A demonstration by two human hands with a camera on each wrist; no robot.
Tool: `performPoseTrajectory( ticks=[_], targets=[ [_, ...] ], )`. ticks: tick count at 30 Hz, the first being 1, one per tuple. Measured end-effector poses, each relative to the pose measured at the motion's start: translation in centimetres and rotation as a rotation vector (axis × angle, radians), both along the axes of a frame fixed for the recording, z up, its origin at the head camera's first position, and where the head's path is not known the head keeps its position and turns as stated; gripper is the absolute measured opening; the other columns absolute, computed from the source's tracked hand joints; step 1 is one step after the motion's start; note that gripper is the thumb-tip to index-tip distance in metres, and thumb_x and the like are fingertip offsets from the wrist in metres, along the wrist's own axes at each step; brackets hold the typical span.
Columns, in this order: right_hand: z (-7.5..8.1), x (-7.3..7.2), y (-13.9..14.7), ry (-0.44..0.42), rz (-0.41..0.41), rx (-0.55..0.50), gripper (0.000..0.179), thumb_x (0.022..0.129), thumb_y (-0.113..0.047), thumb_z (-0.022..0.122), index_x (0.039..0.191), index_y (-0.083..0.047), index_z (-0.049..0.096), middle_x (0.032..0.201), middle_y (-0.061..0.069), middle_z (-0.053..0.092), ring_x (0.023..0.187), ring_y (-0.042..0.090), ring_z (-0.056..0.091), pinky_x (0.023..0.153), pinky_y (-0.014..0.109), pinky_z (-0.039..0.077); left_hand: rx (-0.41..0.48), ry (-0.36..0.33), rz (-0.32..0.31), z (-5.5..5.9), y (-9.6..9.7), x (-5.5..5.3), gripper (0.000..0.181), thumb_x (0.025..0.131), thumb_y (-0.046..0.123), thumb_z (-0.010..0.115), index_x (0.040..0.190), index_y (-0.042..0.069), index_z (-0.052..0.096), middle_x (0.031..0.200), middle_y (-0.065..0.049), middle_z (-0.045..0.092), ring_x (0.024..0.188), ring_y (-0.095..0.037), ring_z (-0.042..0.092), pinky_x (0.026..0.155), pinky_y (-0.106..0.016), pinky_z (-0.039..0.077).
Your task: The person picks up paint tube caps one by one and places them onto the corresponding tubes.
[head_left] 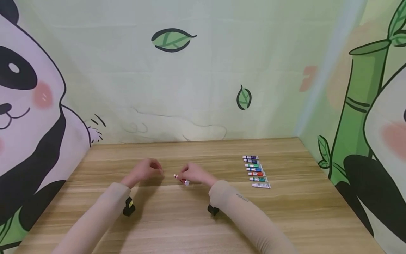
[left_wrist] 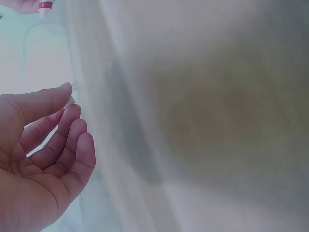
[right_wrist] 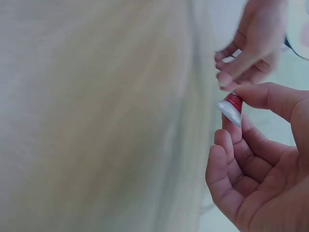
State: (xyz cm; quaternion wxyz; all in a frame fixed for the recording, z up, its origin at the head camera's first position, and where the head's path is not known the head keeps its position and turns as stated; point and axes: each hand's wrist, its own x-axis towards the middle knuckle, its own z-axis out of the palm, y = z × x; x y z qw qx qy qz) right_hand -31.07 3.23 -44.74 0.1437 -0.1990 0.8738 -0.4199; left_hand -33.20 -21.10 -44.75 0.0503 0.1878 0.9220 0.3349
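Observation:
A small red-and-white paint tube is pinched between the thumb and forefinger of my right hand, over the middle of the table. The right wrist view has the tube's flat silver crimped end toward the camera; its white front end points at the left hand. My left hand is apart from the tube, a short way to its left. Between its thumb and forefinger tips shows a small pale piece, mostly hidden by the fingers. The other left fingers are loosely curled.
Several paint tubes in different colours lie in a column on the right of the wooden table. A cloth backdrop with pandas and bamboo stands behind and at both sides.

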Motion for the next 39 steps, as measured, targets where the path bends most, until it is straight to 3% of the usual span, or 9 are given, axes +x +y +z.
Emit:
performPoseTrajectory(
  ticks=[8, 12, 17, 24, 33, 39],
  targets=[
    [3.4, -1.1, 1.8, 0.110, -0.077, -0.046, 0.017, 0.087, -0.023, 0.074, 0.089, -0.006, 0.077, 0.075, -0.004, 0.068, 0.067, 0.007, 0.054, 0.059, 0.021, 0.041, -0.002, 0.039, 0.045, 3.1, -1.3, -0.8, 0.015, 0.095, 0.014, 0.069, 0.099, -0.001, 0.069, 0.096, -0.012, 0.071, 0.088, -0.024, 0.064, 0.076, -0.039, 0.051],
    [4.5, -1.3, 2.7, 0.110, -0.106, -0.063, 0.018, 0.089, -0.026, 0.073, 0.095, -0.010, 0.077, 0.083, -0.003, 0.070, 0.072, 0.009, 0.060, 0.066, 0.028, 0.051, 0.015, 0.043, 0.066, 4.4, -1.8, -0.6, 0.019, 0.096, 0.017, 0.070, 0.103, -0.001, 0.069, 0.100, -0.013, 0.070, 0.092, -0.025, 0.063, 0.078, -0.040, 0.051],
    [5.3, -1.2, 3.9, 0.050, -0.078, -0.174, 0.020, 0.092, -0.025, 0.072, 0.100, -0.007, 0.075, 0.089, 0.007, 0.072, 0.074, 0.012, 0.065, 0.074, 0.037, 0.058, 0.056, 0.018, 0.101, 5.5, -1.4, 0.1, 0.027, 0.097, 0.024, 0.070, 0.111, 0.002, 0.070, 0.107, -0.012, 0.070, 0.097, -0.025, 0.063, 0.082, -0.041, 0.052],
    [6.6, -0.4, 5.7, 0.055, -0.045, -0.307, 0.017, 0.094, -0.019, 0.072, 0.101, -0.003, 0.072, 0.085, 0.009, 0.068, 0.075, 0.016, 0.062, 0.068, 0.027, 0.055, 0.156, -0.033, 0.119, 7.4, -0.5, 1.5, 0.034, 0.098, 0.029, 0.068, 0.118, 0.001, 0.066, 0.111, -0.013, 0.069, 0.100, -0.027, 0.062, 0.087, -0.043, 0.051],
    [9.0, 1.3, 7.9, 0.111, -0.055, -0.342, 0.015, 0.094, -0.019, 0.073, 0.101, -0.006, 0.072, 0.084, 0.004, 0.069, 0.075, 0.017, 0.061, 0.068, 0.028, 0.053, 0.273, -0.037, 0.118, 10.0, 0.8, 3.3, 0.042, 0.097, 0.039, 0.068, 0.122, 0.005, 0.067, 0.120, -0.012, 0.068, 0.111, -0.031, 0.061, 0.096, -0.048, 0.047],
    [10.3, 2.4, 9.0, 0.145, -0.028, -0.334, 0.015, 0.093, -0.021, 0.073, 0.101, -0.009, 0.072, 0.084, 0.005, 0.068, 0.078, 0.029, 0.060, 0.065, 0.030, 0.050, 0.307, 0.005, 0.104, 11.4, 1.8, 4.5, 0.041, 0.096, 0.039, 0.069, 0.120, 0.006, 0.069, 0.118, -0.012, 0.069, 0.109, -0.029, 0.063, 0.095, -0.046, 0.048]
  ],
)
